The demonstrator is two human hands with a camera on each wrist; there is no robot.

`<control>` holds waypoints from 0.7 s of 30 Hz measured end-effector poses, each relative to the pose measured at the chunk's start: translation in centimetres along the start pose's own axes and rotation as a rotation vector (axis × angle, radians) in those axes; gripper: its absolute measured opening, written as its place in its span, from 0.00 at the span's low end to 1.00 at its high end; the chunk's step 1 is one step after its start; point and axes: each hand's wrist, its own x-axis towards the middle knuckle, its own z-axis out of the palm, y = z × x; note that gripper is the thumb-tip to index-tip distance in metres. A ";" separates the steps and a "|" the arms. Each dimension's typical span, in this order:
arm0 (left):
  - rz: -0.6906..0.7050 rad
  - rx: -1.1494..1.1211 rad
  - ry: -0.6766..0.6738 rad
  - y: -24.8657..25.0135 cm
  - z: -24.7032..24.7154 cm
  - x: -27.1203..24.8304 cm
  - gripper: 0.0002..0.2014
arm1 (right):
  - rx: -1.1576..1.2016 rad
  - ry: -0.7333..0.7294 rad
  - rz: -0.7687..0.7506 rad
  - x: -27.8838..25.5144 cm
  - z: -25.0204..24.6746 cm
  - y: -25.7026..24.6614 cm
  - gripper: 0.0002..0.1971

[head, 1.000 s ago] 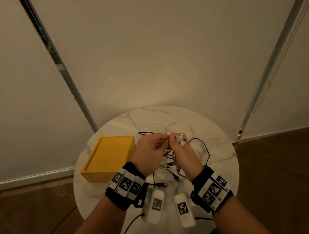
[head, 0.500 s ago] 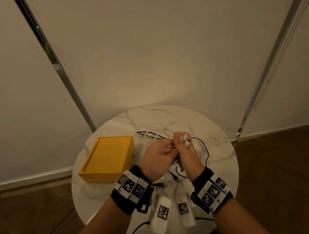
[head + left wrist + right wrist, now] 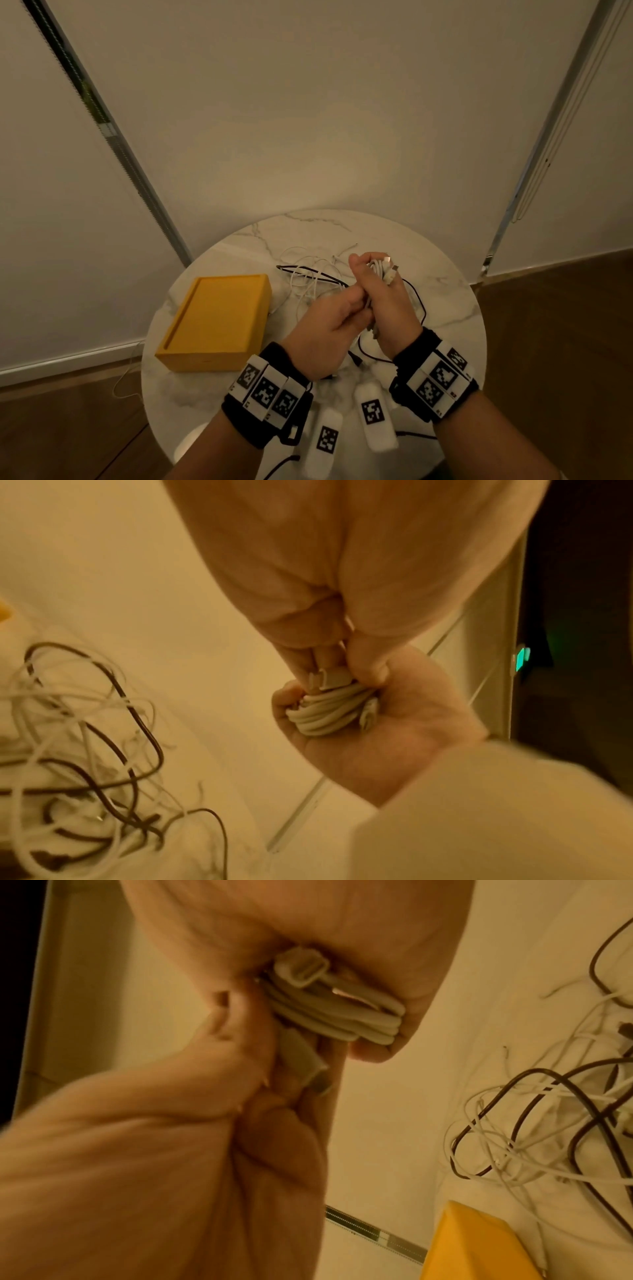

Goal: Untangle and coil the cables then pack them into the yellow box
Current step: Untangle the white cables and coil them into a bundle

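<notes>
My right hand (image 3: 376,274) grips a coiled white cable (image 3: 380,270) above the round marble table (image 3: 448,308); two plugs stick out of the top of the fist. In the right wrist view the coil (image 3: 339,1018) lies folded in the palm. My left hand (image 3: 359,303) touches the right one from the left, and its fingertips (image 3: 308,666) pinch a white plug (image 3: 330,679) at the coil (image 3: 325,715). The closed yellow box (image 3: 219,318) sits at the table's left. A tangle of white and black cables (image 3: 308,279) lies behind the hands.
Two white tagged units (image 3: 373,414) hang below the wrists at the table's near edge. A black cable (image 3: 416,298) loops on the marble to the right of the hands. Walls rise behind the table, and wooden floor (image 3: 548,342) lies beside it.
My right hand has risen a little with the coil. My left fingers, which were level with the coil's top, now sit lower on it. The box has not moved.
</notes>
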 end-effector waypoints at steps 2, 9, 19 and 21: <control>-0.009 0.096 0.013 -0.4 -0.1 -0.1 0.13 | -0.034 0.041 -0.012 0.3 0.0 0.4 0.08; 0.021 0.403 0.039 -1.8 -1.1 -0.3 0.10 | 0.024 0.070 0.096 0.4 0.5 1.8 0.05; 0.036 0.382 0.086 -3.6 -0.4 -0.5 0.10 | 0.065 0.071 0.215 0.2 0.4 2.8 0.08; 0.002 0.349 0.059 -3.9 -0.4 -0.6 0.10 | 0.016 0.113 0.246 0.3 0.1 3.1 0.11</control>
